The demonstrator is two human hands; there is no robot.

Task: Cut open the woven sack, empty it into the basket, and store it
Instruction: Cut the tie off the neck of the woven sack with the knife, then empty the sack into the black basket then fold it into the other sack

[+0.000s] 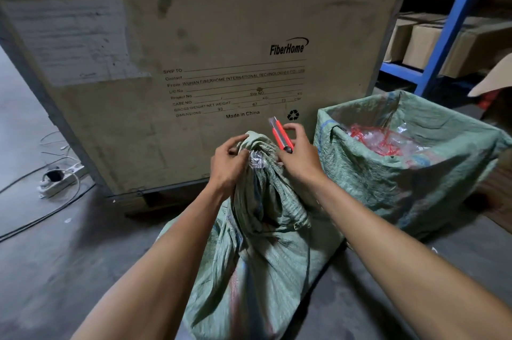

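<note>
While the woven sack [263, 256] stands upright on the floor [69, 270] directly below the hands, its long axis runs vertically, ending in a bunched neck [259, 151] bound with clear tape. The left hand [227, 165] is closed on the neck from the left. The right hand [297, 158] presses the neck from the right while its fingers pinch a red utility knife [281, 136], blade end pointing up and away from the sack. Both hands touch the neck; the knife hand is nearer the binding. Judgement: cutting has not begun, and the blade must be turned down toward the tape. The lined basket [415, 159] sits just right of the sack, mouth open, already holding clear and red material. A large crate [194, 48] stands close behind the sack, limiting room beyond; the floor left of the sack is open apart from a power strip [59, 177].
</note>
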